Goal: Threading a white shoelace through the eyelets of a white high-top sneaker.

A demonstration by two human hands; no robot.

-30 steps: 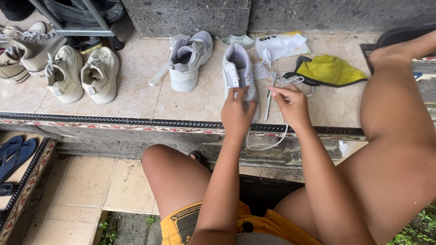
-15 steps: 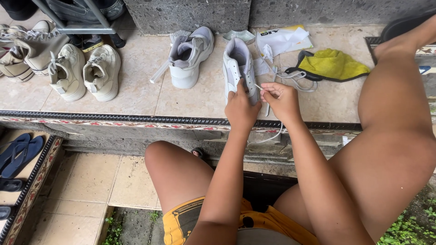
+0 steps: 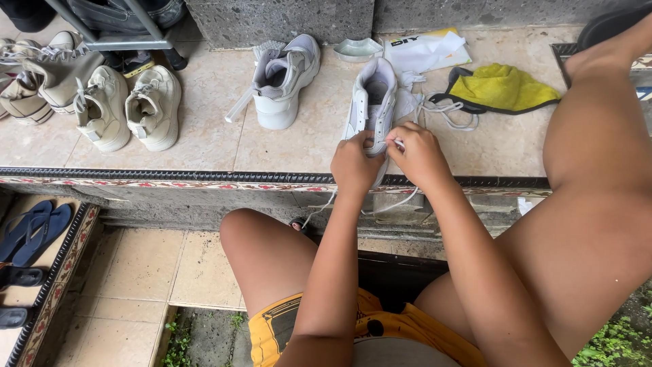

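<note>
- The left hand (image 3: 356, 165) has moved in from the near edge and now rests on the toe end of the white sneaker (image 3: 372, 109), fingers curled down over the upper and pinching at the eyelet row.
- The right hand (image 3: 420, 155) has closed the gap too: 1 s ago it was spread apart from the left with lace stretched between them, now it sits just beside it, thumb and forefinger shut on the white lace (image 3: 397, 144).
- The sneaker lies centre frame on the tiled ledge (image 3: 204, 146), toe toward the person; it has hardly shifted.
- Slack lace hangs below the ledge edge (image 3: 394, 204), a shorter droop than before, which suggests the lace is being fed through an eyelet rather than pulled free.
- Its partner shoe (image 3: 282, 81) stands untouched to the upper left, and a yellow cloth (image 3: 499, 87) lies at upper right.
- 2 beige sneakers (image 3: 129, 109) sit further left.
</note>
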